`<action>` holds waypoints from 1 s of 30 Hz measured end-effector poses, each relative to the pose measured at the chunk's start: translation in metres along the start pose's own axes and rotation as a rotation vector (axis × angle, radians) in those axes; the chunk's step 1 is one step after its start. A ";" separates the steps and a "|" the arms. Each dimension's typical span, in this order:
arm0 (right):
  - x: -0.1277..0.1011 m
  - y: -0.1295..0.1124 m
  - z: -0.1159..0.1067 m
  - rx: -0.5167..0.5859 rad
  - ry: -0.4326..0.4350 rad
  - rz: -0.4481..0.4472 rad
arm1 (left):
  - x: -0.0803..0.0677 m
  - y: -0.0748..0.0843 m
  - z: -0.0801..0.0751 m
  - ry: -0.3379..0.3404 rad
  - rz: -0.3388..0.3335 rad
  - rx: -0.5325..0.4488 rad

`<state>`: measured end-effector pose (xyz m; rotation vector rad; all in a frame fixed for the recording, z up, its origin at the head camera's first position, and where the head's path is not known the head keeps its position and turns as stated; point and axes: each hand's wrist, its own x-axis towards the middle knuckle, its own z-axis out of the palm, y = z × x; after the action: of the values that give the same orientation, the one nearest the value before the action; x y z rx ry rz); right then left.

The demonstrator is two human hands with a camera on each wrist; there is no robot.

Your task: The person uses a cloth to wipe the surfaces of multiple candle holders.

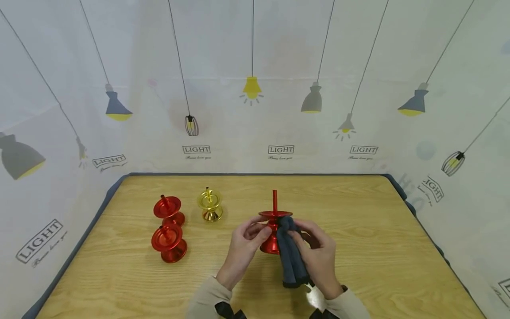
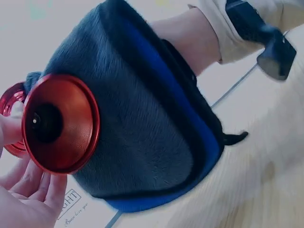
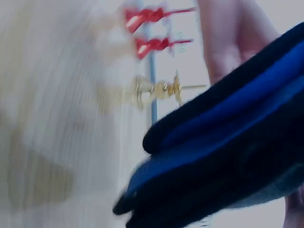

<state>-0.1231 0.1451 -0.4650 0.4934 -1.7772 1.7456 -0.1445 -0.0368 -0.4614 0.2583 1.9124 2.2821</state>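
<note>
My left hand (image 1: pixel 248 241) grips a red metallic candle holder (image 1: pixel 271 245) by its waist, above the table. The holder stands upright in the head view, with a thin spike over its dish. In the left wrist view its hollow round base (image 2: pixel 78 126) faces the camera. My right hand (image 1: pixel 320 252) holds a folded dark grey-blue cloth (image 1: pixel 292 257) against the holder's right side. The cloth hangs below the fingers and shows a bright blue underside in the left wrist view. In the right wrist view the cloth (image 3: pixel 228 142) covers much of the hand.
Two more red candle holders (image 1: pixel 173 253) stand close together at the left of the wooden table (image 1: pixel 378 221). A gold candle holder (image 1: pixel 212 215) stands to their right, farther back. Behind the table hangs a white curtain (image 1: pixel 223 57) printed with lamps.
</note>
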 end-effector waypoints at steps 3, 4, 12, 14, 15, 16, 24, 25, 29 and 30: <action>0.001 -0.002 0.000 -0.128 -0.037 -0.149 | 0.000 -0.001 0.002 0.011 0.007 0.023; 0.001 -0.004 0.000 -0.160 -0.044 -0.189 | 0.000 -0.001 0.002 0.006 0.006 0.031; -0.003 -0.007 0.000 -0.050 -0.078 -0.173 | 0.002 -0.003 -0.006 -0.139 -0.110 -0.172; -0.004 -0.007 -0.002 0.018 -0.067 -0.063 | 0.002 -0.003 -0.008 -0.195 -0.128 -0.227; -0.004 -0.007 -0.003 0.044 -0.057 0.000 | 0.001 -0.003 -0.009 -0.214 -0.132 -0.230; -0.004 -0.007 -0.004 0.062 -0.043 0.060 | 0.002 -0.003 -0.009 -0.224 -0.138 -0.225; -0.003 -0.007 -0.003 -0.024 -0.023 0.054 | 0.003 -0.002 -0.006 -0.093 -0.093 -0.038; -0.003 -0.008 -0.002 -0.049 -0.036 0.009 | 0.003 -0.002 -0.006 -0.091 -0.079 -0.021; -0.002 -0.011 -0.002 -0.126 -0.082 -0.132 | 0.001 -0.006 -0.005 -0.102 -0.018 0.045; -0.003 -0.012 -0.002 -0.131 -0.091 -0.146 | 0.001 -0.007 -0.005 -0.110 -0.011 0.041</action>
<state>-0.1126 0.1459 -0.4574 0.6396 -1.8549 1.5186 -0.1464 -0.0403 -0.4691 0.3695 1.9029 2.1757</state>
